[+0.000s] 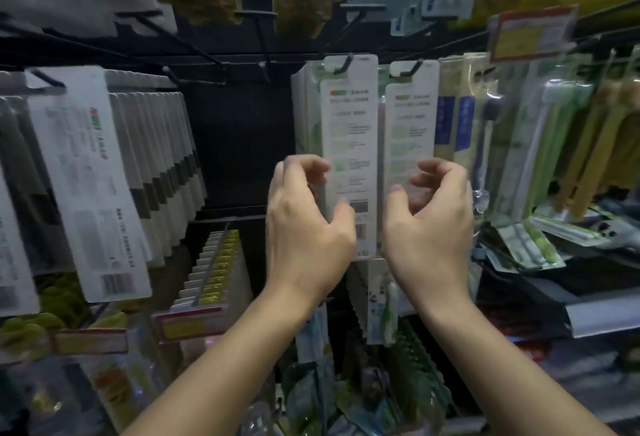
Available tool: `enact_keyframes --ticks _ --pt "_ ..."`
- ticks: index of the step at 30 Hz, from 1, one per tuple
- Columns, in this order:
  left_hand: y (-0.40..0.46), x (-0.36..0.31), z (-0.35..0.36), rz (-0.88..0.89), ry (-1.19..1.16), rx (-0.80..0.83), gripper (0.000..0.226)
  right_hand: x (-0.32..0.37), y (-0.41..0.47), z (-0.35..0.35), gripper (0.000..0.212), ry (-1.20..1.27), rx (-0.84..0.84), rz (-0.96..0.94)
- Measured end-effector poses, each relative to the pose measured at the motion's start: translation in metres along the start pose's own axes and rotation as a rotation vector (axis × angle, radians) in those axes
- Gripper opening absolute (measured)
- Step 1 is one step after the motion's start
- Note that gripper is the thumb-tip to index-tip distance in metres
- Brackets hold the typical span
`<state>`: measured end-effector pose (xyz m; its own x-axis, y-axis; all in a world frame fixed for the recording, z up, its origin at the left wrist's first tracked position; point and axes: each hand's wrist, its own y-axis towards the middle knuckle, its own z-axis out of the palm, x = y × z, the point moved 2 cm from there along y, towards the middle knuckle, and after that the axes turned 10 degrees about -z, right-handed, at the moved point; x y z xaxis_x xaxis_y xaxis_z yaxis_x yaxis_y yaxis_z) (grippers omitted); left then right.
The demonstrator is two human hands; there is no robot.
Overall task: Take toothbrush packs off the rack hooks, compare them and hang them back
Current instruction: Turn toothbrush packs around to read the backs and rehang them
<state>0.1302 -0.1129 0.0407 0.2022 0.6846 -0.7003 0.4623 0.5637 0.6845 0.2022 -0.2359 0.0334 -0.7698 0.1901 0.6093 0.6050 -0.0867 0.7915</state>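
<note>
Dark rack [239,130] of hooked toothbrush packs [349,144]; price tags [192,323] below

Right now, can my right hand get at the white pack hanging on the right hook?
Probably yes. The right hand is already at the lower edge of the white pack, fingers curled beside it, with nothing in between.

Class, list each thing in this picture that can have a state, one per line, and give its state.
Left white pack: hanging on its hook, back facing out.
Right white pack: hanging on its hook, back facing out.
Left hand: fingers curled beside the left pack; grip unclear.
Right hand: fingers curled beside the right pack; grip unclear.
Bare hook: carries no pack.
Grey packs: hanging in a dense row.
</note>
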Motion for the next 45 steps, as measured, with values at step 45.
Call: enact_keyframes --ticks 45 --pt "-0.018 0.019 0.017 -0.237 -0.386 0.285 0.027 -0.022 -0.021 -0.005 0.083 -0.191 0.051 -0.102"
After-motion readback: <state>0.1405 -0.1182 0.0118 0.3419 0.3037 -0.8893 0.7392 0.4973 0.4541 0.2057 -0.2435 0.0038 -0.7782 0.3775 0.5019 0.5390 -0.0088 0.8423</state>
